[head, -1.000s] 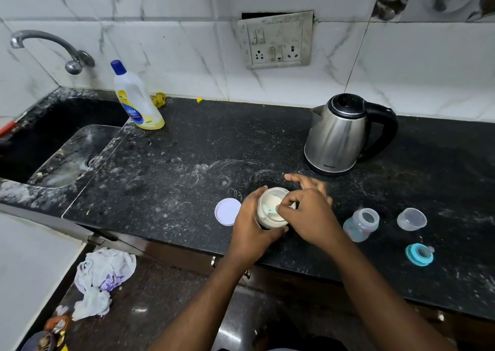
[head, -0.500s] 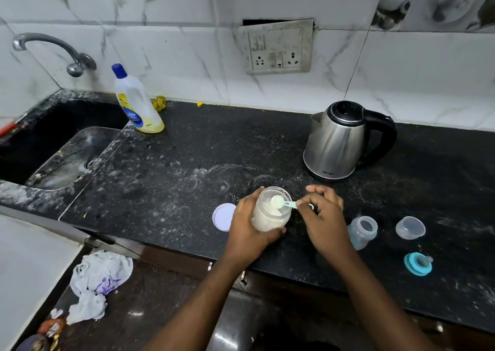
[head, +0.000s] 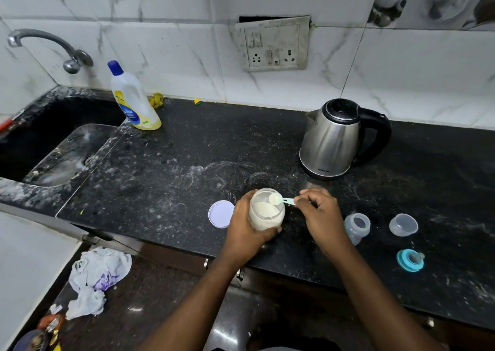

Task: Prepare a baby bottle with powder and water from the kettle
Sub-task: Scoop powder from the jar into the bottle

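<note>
My left hand (head: 245,223) grips a clear jar of white powder (head: 265,211) standing on the black counter (head: 174,163). My right hand (head: 318,214) pinches the handle of a small pale blue scoop (head: 278,198), whose bowl, full of powder, hovers over the jar's mouth. The jar's white lid (head: 221,213) lies flat to the left. An open baby bottle (head: 356,226) stands just right of my right hand. Its clear cap (head: 403,224) and teal nipple ring (head: 409,260) lie further right. The steel kettle (head: 334,139) stands behind, black handle to the right.
A sink (head: 61,149) with a tap (head: 51,48) is at the left. A yellow liquid bottle with blue cap (head: 134,100) stands at the counter's back left. A wall socket panel (head: 273,44) is above. Crumpled white cloth (head: 97,278) lies on the floor.
My right hand drew the scoop out of the jar with powder in it and now holds it over the jar's rim. My left hand stays on the jar.
</note>
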Demonstrator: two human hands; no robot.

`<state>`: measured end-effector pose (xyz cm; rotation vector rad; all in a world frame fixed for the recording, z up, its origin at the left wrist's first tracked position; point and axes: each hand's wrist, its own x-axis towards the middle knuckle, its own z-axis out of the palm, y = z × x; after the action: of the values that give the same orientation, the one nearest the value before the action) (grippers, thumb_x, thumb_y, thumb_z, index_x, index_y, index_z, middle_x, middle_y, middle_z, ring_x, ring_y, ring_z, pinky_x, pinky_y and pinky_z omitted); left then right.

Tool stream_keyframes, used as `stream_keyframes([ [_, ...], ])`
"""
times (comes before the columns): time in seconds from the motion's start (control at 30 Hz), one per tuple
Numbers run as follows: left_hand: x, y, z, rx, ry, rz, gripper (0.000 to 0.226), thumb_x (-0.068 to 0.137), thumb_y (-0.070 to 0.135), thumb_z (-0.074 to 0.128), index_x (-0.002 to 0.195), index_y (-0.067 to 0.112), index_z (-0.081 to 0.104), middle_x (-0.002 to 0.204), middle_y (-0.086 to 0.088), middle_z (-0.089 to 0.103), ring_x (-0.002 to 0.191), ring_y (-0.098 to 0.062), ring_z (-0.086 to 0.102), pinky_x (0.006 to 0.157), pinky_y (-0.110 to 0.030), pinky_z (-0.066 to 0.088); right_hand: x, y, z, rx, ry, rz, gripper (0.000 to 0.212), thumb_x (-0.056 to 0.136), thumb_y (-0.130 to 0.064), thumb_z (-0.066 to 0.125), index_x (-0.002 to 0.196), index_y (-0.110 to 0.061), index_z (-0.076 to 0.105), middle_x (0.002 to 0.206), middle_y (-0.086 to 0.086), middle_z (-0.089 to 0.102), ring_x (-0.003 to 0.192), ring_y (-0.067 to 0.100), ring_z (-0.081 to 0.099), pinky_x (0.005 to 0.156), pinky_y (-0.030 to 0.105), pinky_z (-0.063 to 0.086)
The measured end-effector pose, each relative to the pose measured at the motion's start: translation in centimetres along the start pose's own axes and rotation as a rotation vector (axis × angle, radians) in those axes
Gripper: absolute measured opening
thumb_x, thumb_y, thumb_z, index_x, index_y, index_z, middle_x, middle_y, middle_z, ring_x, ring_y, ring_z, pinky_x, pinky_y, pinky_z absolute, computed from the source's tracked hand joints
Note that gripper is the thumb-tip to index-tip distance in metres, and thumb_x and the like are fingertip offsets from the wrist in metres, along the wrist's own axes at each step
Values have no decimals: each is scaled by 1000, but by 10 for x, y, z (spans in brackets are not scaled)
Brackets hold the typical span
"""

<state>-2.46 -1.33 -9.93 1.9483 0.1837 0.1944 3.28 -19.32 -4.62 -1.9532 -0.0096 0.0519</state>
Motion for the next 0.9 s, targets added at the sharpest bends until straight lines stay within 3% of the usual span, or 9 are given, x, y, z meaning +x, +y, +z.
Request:
stream_keyframes([
  [0.1,-5,-10,1,-12,-3,-41,90,66,13,100,141,23,52,139,8,63,130,-14,60,112,-44,48,-2,-2,-2,149,-37,132,24,95,-12,70,71,-12,71,62,-12,55,62,5,48,64,33,38],
  [0.17,-6,-13,1,-30,-4,-55,90,66,16,100,141,25,51,139,9,64,131,-14,60,112,-45,48,-2,-4,-6,200,-63,207,21,97,-13,69,77,-5,71,63,-4,56,59,7,44,61,32,36],
  [0.27,-4,-9,1,-26,-18,-58,97,65,21,101,145,28,47,143,10,60,134,-11,57,115,-48,46,3,-11,-16,282,-108,292,19,98,-14,67,81,-12,74,66,-3,67,55,6,47,53,25,39],
  [0.4,-18,4,2,37,145,-27,139,58,44,104,165,33,15,169,4,26,158,-16,27,128,-50,30,5,-15,-28,378,-130,309,23,98,-13,67,76,-14,73,59,-4,59,49,3,44,46,20,34],
  [0.5,-31,30,5,48,405,167,119,70,69,87,162,41,17,168,8,23,155,-28,31,120,-62,38,5,-19,-45,458,-109,308,26,97,-12,69,71,-15,75,58,-4,56,48,3,42,44,18,31],
  [0.57,-31,53,15,20,465,351,98,84,62,80,160,40,23,164,4,29,147,-39,39,114,-64,41,8,-22,-65,487,-90,290,27,96,-12,70,71,-15,77,59,-3,56,48,3,41,44,17,31],
  [0.7,-22,90,52,-5,307,569,65,96,34,72,152,32,39,153,-3,44,143,-33,47,116,-46,41,6,-18,-110,470,-21,246,19,97,-13,70,81,-6,77,61,-1,53,50,4,41,47,21,32],
  [0.83,-15,97,101,43,-7,389,70,84,24,67,149,17,43,150,3,44,144,-16,43,121,-39,37,-3,-5,-149,474,90,256,17,99,-11,67,84,-8,76,60,-2,53,50,5,42,48,21,34],
  [0.9,-9,92,123,92,-161,250,81,80,24,73,153,11,40,154,-2,43,144,-18,40,122,-40,34,-9,4,-164,453,124,262,18,100,-11,66,85,-5,74,60,-1,52,51,7,40,50,24,31],
])
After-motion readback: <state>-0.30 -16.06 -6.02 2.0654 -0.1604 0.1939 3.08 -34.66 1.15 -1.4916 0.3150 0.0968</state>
